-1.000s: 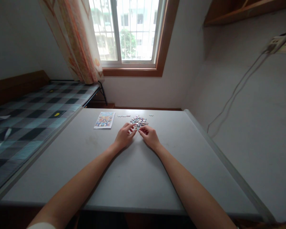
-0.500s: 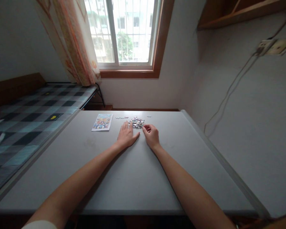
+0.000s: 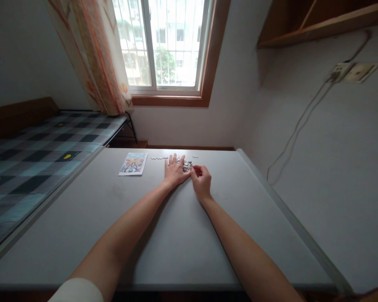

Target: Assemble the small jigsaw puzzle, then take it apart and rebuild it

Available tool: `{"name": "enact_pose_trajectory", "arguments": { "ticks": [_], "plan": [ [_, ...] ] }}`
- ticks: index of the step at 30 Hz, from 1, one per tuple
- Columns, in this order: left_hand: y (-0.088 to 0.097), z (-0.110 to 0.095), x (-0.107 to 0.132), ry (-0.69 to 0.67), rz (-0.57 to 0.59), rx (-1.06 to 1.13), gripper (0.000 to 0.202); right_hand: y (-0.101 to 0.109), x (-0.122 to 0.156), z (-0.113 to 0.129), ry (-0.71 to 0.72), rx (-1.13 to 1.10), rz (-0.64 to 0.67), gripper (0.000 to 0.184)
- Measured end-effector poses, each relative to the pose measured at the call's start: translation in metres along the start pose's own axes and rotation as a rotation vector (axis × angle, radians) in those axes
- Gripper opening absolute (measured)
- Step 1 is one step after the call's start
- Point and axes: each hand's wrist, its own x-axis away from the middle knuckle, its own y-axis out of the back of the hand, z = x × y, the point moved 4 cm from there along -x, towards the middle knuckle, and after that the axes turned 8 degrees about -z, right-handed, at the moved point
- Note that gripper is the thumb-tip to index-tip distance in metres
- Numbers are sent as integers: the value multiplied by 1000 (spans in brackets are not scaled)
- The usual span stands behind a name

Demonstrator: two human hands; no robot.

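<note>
A heap of small jigsaw puzzle pieces lies toward the far side of the grey table. My left hand rests palm down over the heap's left part, fingers spread, covering many of the pieces. Close by on the right, my right hand is closed in a pinch at the heap's edge; whatever its fingertips hold is too small to tell. Behind my left hand a short row of joined puzzle pieces runs leftward. A few more joined pieces sit beyond the heap to the right.
A printed picture sheet lies left of the heap on the table. The checked bed adjoins the table's left side. Ahead is a window with a curtain; a cable hangs down the right wall.
My left hand has slid rightward onto the heap, its fingers spreading over the pieces. My right hand keeps its pinch at the heap's right edge. The view has tilted slightly.
</note>
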Motion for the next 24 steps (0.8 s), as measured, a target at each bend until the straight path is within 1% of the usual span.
{"name": "enact_pose_trajectory", "arguments": {
  "ticks": [3, 7, 12, 16, 24],
  "plan": [
    [-6, -2, -6, 44, 10, -9, 71, 3, -1, 2, 22, 7, -45, 19],
    [-12, -4, -11, 91, 40, -32, 69, 3, -1, 2, 35, 5, -59, 18],
    [-11, -8, -12, 34, 47, 0, 60, 3, 0, 3, 42, 21, -52, 18],
    [-8, -9, -10, -4, 38, 21, 58, 4, -1, 5, 39, 9, -78, 19],
    [-8, -20, 2, -57, 26, 16, 55, 6, -5, -2, -31, -16, -140, 20]
  ]
}}
